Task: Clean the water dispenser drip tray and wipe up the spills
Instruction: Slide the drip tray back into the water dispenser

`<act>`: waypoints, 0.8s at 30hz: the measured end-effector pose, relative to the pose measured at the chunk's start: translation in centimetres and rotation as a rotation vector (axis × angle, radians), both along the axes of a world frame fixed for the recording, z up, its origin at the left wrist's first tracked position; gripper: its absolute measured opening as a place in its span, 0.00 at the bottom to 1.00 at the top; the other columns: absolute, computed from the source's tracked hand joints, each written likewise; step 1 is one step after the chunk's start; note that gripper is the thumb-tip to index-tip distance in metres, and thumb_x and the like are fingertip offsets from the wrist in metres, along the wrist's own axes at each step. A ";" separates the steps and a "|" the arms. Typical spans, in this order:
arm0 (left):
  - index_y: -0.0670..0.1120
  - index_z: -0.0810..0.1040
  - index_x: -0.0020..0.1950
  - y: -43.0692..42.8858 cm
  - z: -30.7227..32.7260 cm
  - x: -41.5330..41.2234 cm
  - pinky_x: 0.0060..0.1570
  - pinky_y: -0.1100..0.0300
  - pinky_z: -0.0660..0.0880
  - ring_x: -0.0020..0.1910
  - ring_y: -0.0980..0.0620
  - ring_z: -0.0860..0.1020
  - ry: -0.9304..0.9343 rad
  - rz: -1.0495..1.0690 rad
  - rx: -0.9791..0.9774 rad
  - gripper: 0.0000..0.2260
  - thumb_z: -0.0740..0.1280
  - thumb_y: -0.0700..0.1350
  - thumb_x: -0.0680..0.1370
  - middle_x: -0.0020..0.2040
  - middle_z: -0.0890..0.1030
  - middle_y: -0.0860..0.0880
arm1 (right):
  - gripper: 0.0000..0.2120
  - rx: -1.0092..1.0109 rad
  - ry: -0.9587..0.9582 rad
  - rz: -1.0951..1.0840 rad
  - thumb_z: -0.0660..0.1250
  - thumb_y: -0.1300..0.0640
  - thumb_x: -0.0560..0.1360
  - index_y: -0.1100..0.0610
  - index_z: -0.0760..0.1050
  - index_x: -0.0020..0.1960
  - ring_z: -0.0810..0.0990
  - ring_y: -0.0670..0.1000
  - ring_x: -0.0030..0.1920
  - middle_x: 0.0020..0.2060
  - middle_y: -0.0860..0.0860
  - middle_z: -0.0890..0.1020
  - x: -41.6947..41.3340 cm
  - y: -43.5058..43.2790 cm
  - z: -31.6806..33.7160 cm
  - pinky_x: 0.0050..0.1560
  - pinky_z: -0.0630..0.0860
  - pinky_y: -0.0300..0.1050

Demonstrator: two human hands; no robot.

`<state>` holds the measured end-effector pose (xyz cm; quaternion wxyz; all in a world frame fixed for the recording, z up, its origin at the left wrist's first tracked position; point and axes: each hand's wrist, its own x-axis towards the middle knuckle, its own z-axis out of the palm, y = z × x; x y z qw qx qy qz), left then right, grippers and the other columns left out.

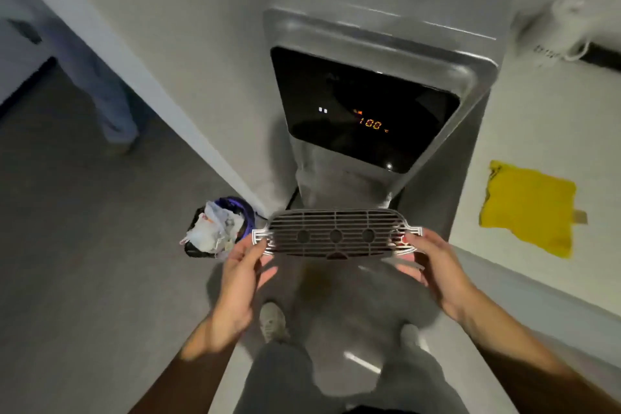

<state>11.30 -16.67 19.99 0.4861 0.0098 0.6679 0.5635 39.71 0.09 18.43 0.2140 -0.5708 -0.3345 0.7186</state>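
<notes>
I hold the grey slotted drip tray grate (336,235) level in the air, just in front of the water dispenser (369,104). My left hand (240,276) pinches its left end tab and my right hand (433,265) pinches its right end tab. The grate has three round holes in a row. The dispenser's black panel shows orange digits reading 100. A yellow cloth (527,208) lies on the white surface to the right of the dispenser.
A small bin (218,228) full of crumpled waste stands on the floor at the dispenser's left. My shoes and legs are below the grate. A white wall runs diagonally at left. Cables lie at the top right.
</notes>
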 end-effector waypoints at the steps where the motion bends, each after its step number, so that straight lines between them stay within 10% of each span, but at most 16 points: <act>1: 0.55 0.85 0.48 0.9 -0.6 -1.7 0.42 0.60 0.80 0.38 0.56 0.84 -0.006 -0.039 -0.004 0.07 0.68 0.47 0.82 0.42 0.86 0.51 | 0.14 -0.009 -0.016 -0.041 0.67 0.56 0.81 0.60 0.78 0.64 0.88 0.57 0.50 0.50 0.57 0.88 -0.9 -0.3 -0.2 0.50 0.83 0.50; 8: 0.48 0.79 0.57 7.6 -6.8 -9.7 0.48 0.52 0.78 0.35 0.59 0.82 -0.012 -0.252 -0.063 0.05 0.65 0.42 0.83 0.41 0.82 0.51 | 0.10 -0.073 -0.043 -0.241 0.65 0.57 0.82 0.57 0.80 0.60 0.87 0.55 0.54 0.54 0.55 0.88 -5.6 -1.0 -4.1 0.58 0.79 0.54; 14: 0.38 0.78 0.68 13.3 -12.8 -11.4 0.66 0.41 0.76 0.60 0.40 0.82 -0.029 -0.351 -0.085 0.14 0.65 0.40 0.83 0.60 0.83 0.38 | 0.08 -0.130 -0.067 -0.335 0.66 0.58 0.81 0.57 0.82 0.57 0.85 0.54 0.50 0.52 0.55 0.88 -6.7 1.6 -9.7 0.53 0.81 0.52; 24: 0.42 0.82 0.57 20.0 -21.0 -10.7 0.50 0.54 0.80 0.56 0.44 0.82 -0.057 -0.266 -0.174 0.06 0.67 0.40 0.82 0.56 0.83 0.39 | 0.19 -0.095 -0.172 -0.477 0.69 0.58 0.81 0.66 0.73 0.68 0.81 0.63 0.51 0.58 0.68 0.83 -8.4 6.9 -17.1 0.65 0.75 0.67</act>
